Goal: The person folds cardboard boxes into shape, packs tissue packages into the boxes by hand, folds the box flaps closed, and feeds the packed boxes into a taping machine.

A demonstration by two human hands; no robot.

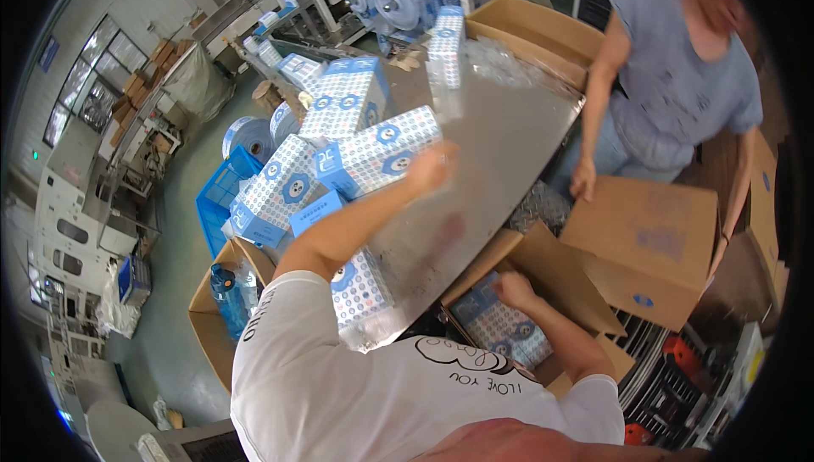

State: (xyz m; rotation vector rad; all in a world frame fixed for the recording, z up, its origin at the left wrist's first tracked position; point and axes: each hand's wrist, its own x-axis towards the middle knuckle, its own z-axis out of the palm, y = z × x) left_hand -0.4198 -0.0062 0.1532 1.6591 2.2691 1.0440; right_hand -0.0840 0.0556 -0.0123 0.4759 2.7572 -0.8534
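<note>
My left hand (pixel 434 165), blurred, is at the right end of a long pack (pixel 392 150) in a white wrapper with blue patterning. Its fingers are too smeared to show whether they grip it. That pack leans among several similar packs, including one to its left (pixel 292 182) and a large block behind (pixel 348 97). My right hand (pixel 513 290) is curled over an open cardboard box (pixel 555 271) by the table's near edge. Below it inside lies another patterned pack (pixel 504 326); what the fingers hold is hidden. Beside my left arm rests a clear-wrapped pack (pixel 360 292).
Across the metal table (pixel 500 157), a co-worker (pixel 678 80) handles a large cardboard box (pixel 640 242). An open carton (pixel 538 30) with clear film stands at the back. On the left are a blue crate (pixel 222 199), wrapper rolls (pixel 250 138) and a box (pixel 212 318) holding a blue bottle.
</note>
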